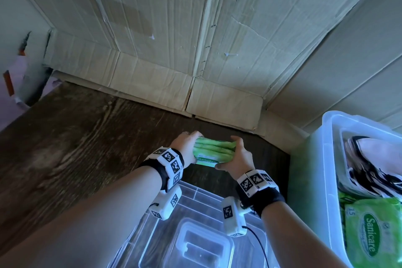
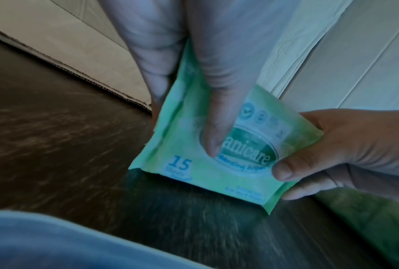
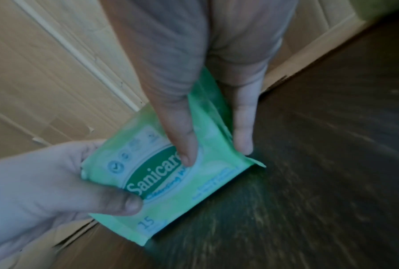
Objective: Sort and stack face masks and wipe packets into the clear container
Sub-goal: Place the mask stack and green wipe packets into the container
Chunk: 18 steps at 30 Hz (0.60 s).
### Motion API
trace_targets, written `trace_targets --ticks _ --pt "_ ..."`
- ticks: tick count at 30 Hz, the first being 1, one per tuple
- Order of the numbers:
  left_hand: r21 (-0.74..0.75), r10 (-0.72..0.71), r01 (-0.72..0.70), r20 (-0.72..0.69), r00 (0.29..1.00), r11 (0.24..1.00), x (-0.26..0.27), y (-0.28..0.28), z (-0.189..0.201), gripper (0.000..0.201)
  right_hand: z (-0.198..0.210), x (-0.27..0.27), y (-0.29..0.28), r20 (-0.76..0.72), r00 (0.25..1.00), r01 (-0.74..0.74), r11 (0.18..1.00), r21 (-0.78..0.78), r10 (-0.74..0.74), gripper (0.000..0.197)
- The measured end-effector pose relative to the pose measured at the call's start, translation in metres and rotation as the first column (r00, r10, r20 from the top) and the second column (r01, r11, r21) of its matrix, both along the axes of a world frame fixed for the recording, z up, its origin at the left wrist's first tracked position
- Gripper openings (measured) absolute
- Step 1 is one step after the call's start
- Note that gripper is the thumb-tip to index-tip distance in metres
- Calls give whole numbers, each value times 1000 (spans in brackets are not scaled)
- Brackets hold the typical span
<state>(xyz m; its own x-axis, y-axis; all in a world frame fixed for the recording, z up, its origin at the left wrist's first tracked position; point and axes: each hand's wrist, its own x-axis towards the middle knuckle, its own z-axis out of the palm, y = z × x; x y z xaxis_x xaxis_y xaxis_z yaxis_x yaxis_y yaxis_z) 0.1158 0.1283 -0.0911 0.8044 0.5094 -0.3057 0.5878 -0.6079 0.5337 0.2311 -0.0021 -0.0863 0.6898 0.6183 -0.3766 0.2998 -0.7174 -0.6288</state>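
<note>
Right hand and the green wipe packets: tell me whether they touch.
Touching. The right wrist view shows the right hand gripping the wipe packets, thumb pressed on the label.

Dark wooden table (image 1: 76, 137) (cardboard (image 1: 163, 28) behind)

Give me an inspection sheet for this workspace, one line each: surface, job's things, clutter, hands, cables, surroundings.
Surface: dark wood-grain table.
Job's things: stack of green Sanicare wipe packets held above the table; clear container at right holding face masks and a wipe packet; clear lid near the person.
Clutter: nothing seen.
Hands: left hand and right hand grip the stack from opposite ends, thumbs on the front packet.
Cables: black cable from the right wrist camera.
Surroundings: creased cardboard sheets behind and to the right.
</note>
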Motion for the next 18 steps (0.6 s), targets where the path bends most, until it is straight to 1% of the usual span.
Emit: trace_targets --ticks 2,4,6,7,9,10,11,12,13,14,16,18 --pt "13 -10 10 -9 1000 1000 0 4 1 63 -1 2 -2 27 1000 -2 1000 14 1 85" --pt "35 -23 24 -30 999 999 1 8 3 60 -1 4 -3 85 996 -21 1000 -4 22 81" --pt "48 -34 37 -56 998 998 2 11 3 60 4 0 -2 167 984 -53 997 -49 61 87" --pt "56 -38 42 -65 997 998 3 11 3 60 8 -3 1 239 966 -72 992 -100 94 94" --pt "73 -48 55 -90 995 996 4 11 3 62 14 -9 9 389 892 -139 957 -253 232 106" --pt "85 -57 66 -101 993 994 5 11 2 63 16 -12 13 423 843 -194 922 -336 332 109" --pt "95 -69 79 -111 991 992 6 10 3 65 17 -13 19 428 795 -250 875 -415 429 109" --pt "105 -78 91 -116 990 990 6 10 2 65 16 -14 23 416 751 -294 824 -484 513 107" --pt "112 -82 97 -128 988 989 7 9 3 65 14 -14 26 402 715 -324 781 -534 572 101" --pt "121 -86 102 -134 987 987 7 9 2 65 10 -14 28 400 689 -342 758 -555 604 90" --pt "131 -85 103 -138 987 986 7 10 1 64 5 -11 27 431 657 -369 762 -532 619 67" --pt "132 -83 102 -146 986 986 6 9 1 63 5 -9 25 455 632 -399 766 -503 628 55"
